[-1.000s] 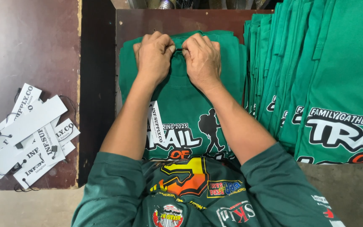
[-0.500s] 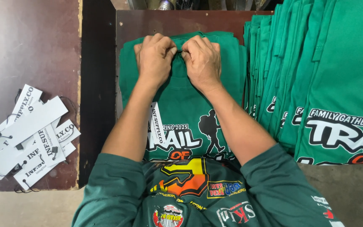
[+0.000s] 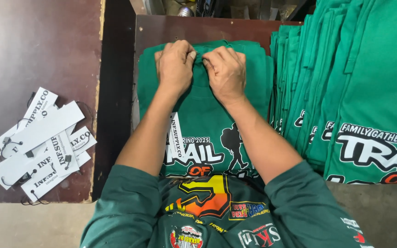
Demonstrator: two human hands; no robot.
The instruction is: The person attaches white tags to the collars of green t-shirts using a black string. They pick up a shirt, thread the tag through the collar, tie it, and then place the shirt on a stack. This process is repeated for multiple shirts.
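Note:
A folded green T-shirt (image 3: 205,119) with a white and orange print and a black hiker figure lies on top of a small stack in front of me. Both hands rest at its collar end. My left hand (image 3: 174,66) and my right hand (image 3: 226,71) pinch the collar fabric between fingers and thumbs, knuckles nearly touching. A white paper hang tag (image 3: 175,137) lies on the shirt beside my left forearm. What the fingertips hold besides the fabric is hidden.
A loose pile of white hang tags with black strings (image 3: 37,142) lies on the dark table (image 3: 33,50) at left. A fanned row of folded green shirts (image 3: 345,92) fills the right side. A dark gap (image 3: 116,92) separates the two tabletops.
My hands have stayed at the collar, with only slight finger movement. The shirt and the tags have not moved.

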